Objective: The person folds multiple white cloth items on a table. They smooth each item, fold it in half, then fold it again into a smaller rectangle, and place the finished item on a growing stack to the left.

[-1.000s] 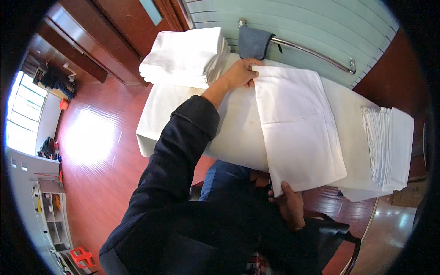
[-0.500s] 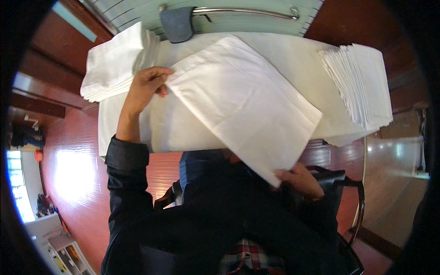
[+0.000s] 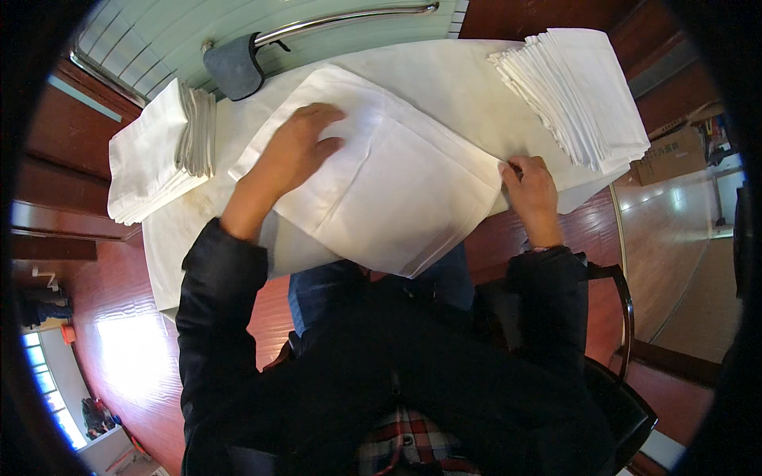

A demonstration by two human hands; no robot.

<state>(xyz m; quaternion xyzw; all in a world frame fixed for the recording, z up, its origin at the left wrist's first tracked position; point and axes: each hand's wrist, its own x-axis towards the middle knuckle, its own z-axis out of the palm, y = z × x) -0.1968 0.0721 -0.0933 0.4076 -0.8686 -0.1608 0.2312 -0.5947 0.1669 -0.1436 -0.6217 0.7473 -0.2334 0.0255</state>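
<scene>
A folded white cloth (image 3: 397,182) lies slantwise on the table, its near corner hanging over the front edge towards my lap. Above its left part my left hand (image 3: 298,143) is open, thumb apart from the fingers; whether the palm presses on the fabric I cannot tell. At the cloth's right corner my right hand (image 3: 530,182) pinches the edge between thumb and fingers. A soft crease runs down the middle of the cloth.
A stack of folded white cloths (image 3: 155,155) sits at the table's left end, another stack (image 3: 575,99) at its right end. Behind the white-covered table (image 3: 444,67), a grey cloth (image 3: 234,67) hangs on a metal rail (image 3: 349,20). A black chair (image 3: 623,397) stands at right.
My left hand has let go of the cloth's left corner and moved over its surface. My right hand has risen from the lap to the right corner. The cloth lies flatter; the view has turned.
</scene>
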